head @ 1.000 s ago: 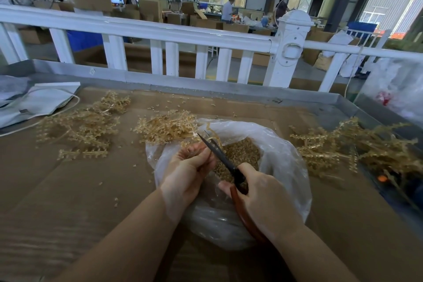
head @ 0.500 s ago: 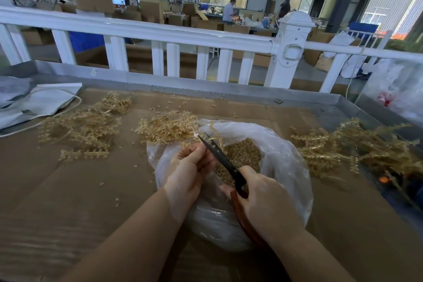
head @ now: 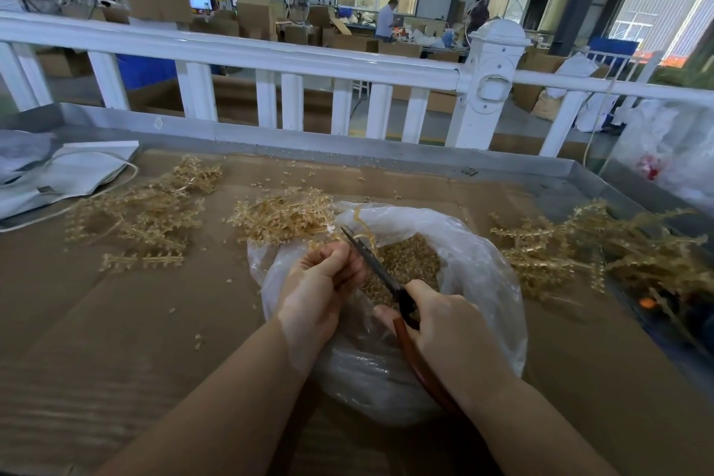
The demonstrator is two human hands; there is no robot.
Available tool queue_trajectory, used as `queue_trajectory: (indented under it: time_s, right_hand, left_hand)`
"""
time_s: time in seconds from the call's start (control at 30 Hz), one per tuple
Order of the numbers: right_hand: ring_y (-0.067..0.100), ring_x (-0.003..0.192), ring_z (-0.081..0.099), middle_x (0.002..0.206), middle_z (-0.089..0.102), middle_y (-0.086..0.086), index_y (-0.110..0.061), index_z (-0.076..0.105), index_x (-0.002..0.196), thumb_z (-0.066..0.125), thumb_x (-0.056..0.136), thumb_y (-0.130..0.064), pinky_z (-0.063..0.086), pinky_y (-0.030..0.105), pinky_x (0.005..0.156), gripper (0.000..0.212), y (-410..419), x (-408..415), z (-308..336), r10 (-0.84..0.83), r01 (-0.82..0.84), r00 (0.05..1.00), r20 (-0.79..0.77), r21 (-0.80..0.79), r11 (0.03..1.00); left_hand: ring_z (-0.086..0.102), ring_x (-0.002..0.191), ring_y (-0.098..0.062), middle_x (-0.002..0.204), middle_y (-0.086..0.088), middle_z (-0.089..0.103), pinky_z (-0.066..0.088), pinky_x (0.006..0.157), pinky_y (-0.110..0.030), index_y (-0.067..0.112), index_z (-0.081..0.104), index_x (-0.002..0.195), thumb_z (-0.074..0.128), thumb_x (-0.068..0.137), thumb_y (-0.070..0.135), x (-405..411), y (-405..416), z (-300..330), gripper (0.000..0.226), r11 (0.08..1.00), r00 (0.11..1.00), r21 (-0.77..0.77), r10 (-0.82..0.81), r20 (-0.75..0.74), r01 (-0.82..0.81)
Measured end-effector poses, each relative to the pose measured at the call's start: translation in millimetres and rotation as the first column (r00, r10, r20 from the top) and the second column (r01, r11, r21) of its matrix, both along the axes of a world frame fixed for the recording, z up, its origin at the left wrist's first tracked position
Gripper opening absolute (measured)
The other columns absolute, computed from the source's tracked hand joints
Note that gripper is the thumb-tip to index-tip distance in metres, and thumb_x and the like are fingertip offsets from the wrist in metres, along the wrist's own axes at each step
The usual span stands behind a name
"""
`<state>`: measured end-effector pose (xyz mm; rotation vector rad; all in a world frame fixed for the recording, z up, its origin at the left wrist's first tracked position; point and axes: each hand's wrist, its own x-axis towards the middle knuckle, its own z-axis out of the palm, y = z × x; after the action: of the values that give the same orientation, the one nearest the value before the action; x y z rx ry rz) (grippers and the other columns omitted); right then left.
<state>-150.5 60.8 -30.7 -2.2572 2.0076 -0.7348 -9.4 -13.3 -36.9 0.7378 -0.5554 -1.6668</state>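
Plastic sprig (head: 362, 218): pinched by left hand (head: 322, 284) above bag (head: 475, 255). Right hand (head: 452, 325) grasps scissors (head: 373, 261), blades toward 11 o'clock. Snipping step; the next cut likely needs the sprig fed between the blades.

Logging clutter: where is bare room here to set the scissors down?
Bare cardboard lies near-left, before the left sprig pile, and near-right, below the right sprig pile. Crowded: the middle sprig pile behind the plastic bag, over which the left hand pinches a sprig and the right hand grips the scissors.

White railing (head: 309, 60), grey cloth bag (head: 73, 176)
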Motion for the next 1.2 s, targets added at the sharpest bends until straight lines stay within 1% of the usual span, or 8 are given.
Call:
queue_trajectory:
  time_s: [0.1,0.27,0.47,0.63,0.83,0.97,1.1,1.2]
  right_hand:
    - [0.01,0.066,0.057,0.07,0.057,-0.009,-0.028,0.047,0.086,0.043,0.088,-0.064,0.039,0.015,0.054,0.036,0.0,-1.2,2.6,0.004,-0.004,1.0,0.001,0.01,1.0]
    - [0.009,0.066,0.056,0.067,0.055,-0.008,-0.028,0.047,0.082,0.048,0.087,-0.063,0.045,0.023,0.061,0.035,2.4,-0.1,5.8,0.022,-0.023,0.998,0.056,0.017,1.0]
    - [0.005,0.062,0.051,0.063,0.049,-0.009,-0.03,0.039,0.077,0.047,0.087,-0.063,0.034,0.015,0.054,0.035,2.1,4.1,10.2,0.019,-0.023,0.996,0.085,0.04,0.999]
    - [0.011,0.069,0.056,0.069,0.053,-0.008,-0.026,0.043,0.082,0.047,0.088,-0.061,0.045,0.024,0.065,0.035,-2.2,7.3,10.9,0.037,-0.045,0.993,0.116,0.065,0.997]
    - [0.016,0.078,0.063,0.08,0.063,-0.003,-0.023,0.049,0.089,0.045,0.088,-0.061,0.051,0.031,0.074,0.038,-5.1,6.0,7.8,0.03,-0.035,0.995,0.091,0.05,0.998]
    - [0.015,0.075,0.062,0.078,0.062,-0.004,-0.024,0.049,0.088,0.044,0.088,-0.063,0.05,0.028,0.07,0.039,-5.9,6.8,7.9,0.027,-0.031,0.996,0.083,0.049,0.998]
    - [0.009,0.066,0.053,0.067,0.052,-0.009,-0.028,0.042,0.082,0.045,0.088,-0.062,0.036,0.014,0.054,0.035,-5.8,8.3,9.1,0.023,-0.026,0.996,0.088,0.03,0.999]
    - [0.011,0.067,0.056,0.068,0.053,-0.008,-0.026,0.043,0.084,0.045,0.088,-0.061,0.046,0.023,0.061,0.035,-7.3,8.6,8.8,0.032,-0.035,0.996,0.085,0.028,0.999]
  left_hand:
    - [0.062,0.049,-0.01,0.055,-0.002,0.061,0.054,0.051,-0.021,0.011,0.05,0.071,0.054,0.091,0.001,-0.2,-0.6,-1.2,0.023,1.0,1.0,0.0,0.001,-0.003,-0.001]
    - [0.061,0.05,-0.009,0.055,-0.002,0.061,0.054,0.051,-0.021,0.011,0.049,0.071,0.054,0.09,0.0,0.3,-2.4,-3.5,0.023,1.0,1.0,-0.025,0.007,-0.001,-0.007]
    - [0.061,0.05,-0.011,0.056,-0.003,0.061,0.054,0.052,-0.021,0.01,0.05,0.07,0.054,0.089,-0.002,-0.2,0.6,-4.1,0.023,0.998,0.998,-0.047,-0.035,0.046,0.038]
    - [0.061,0.05,-0.012,0.056,-0.005,0.06,0.054,0.051,-0.023,0.009,0.05,0.071,0.053,0.089,-0.002,2.5,0.0,-2.6,0.021,0.998,0.998,-0.022,-0.054,0.04,0.055]
    - [0.056,0.048,-0.013,0.056,-0.005,0.056,0.052,0.05,-0.022,0.009,0.049,0.069,0.056,0.086,0.001,3.1,-1.3,-4.4,0.02,0.996,0.996,-0.024,-0.086,0.009,0.087]
    - [0.054,0.046,-0.012,0.054,-0.004,0.055,0.051,0.048,-0.022,0.009,0.049,0.068,0.056,0.086,0.001,3.4,-1.9,-4.1,0.021,0.996,0.996,-0.019,-0.093,0.001,0.093]
    - [0.056,0.045,-0.012,0.052,-0.003,0.057,0.051,0.047,-0.02,0.009,0.05,0.069,0.056,0.086,-0.001,2.8,-1.1,-1.6,0.021,0.994,0.993,0.008,-0.106,0.041,0.106]
    - [0.057,0.045,-0.012,0.053,-0.003,0.058,0.052,0.046,-0.021,0.008,0.052,0.07,0.058,0.083,-0.002,3.8,0.9,-1.2,0.017,0.993,0.992,0.024,-0.116,0.056,0.114]
